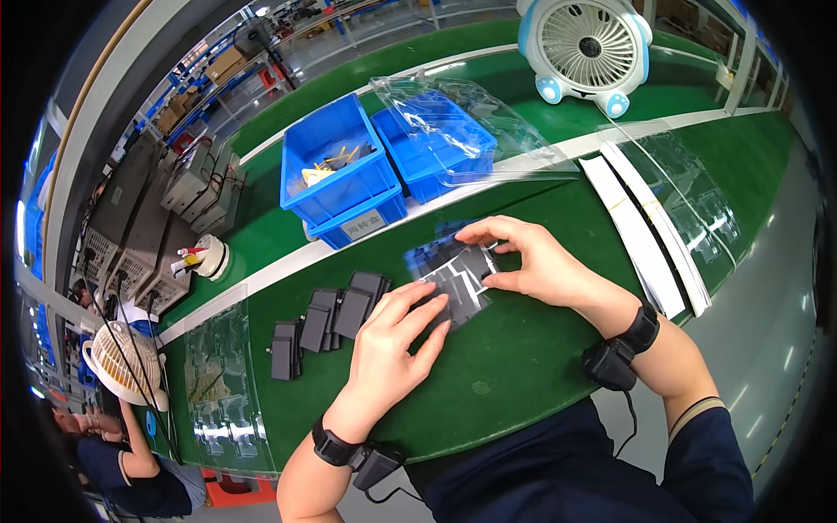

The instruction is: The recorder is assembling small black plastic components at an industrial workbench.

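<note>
Between my hands, a small glossy, see-through dark piece [453, 272], like plastic film or a flat pouch, lies over the green mat; glare hides its exact kind. My left hand [392, 344] lies with fingers apart, their tips touching its near left side. The thumb and fingers of my right hand [534, 261] curl around its right edge and grip it. Left of my left hand, several black rectangular devices [321, 319] lie overlapping in a slanting row.
Stacked blue bins [336, 166] hold small parts behind the work area. Clear plastic trays [466, 131] cover another blue bin [427, 179]. White strips [632, 231] lie right, a clear blister tray [222, 392] left. Fans [588, 48] stand around. A co-worker [131, 462] sits lower left.
</note>
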